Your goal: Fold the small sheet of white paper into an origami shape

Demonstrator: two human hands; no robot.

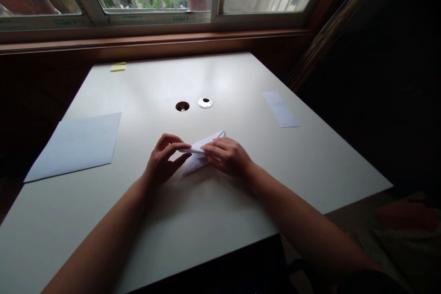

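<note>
The left hand (165, 158) pinches a raised edge of the folded paper (195, 163) between thumb and fingers; the right hand (227, 154) pinches it just beside. The folded paper is over the middle of the table (234, 206). White paper (82, 142) lies left, a paper strip (280, 110) right, yellow notes (118, 67) near the far left corner.
</note>
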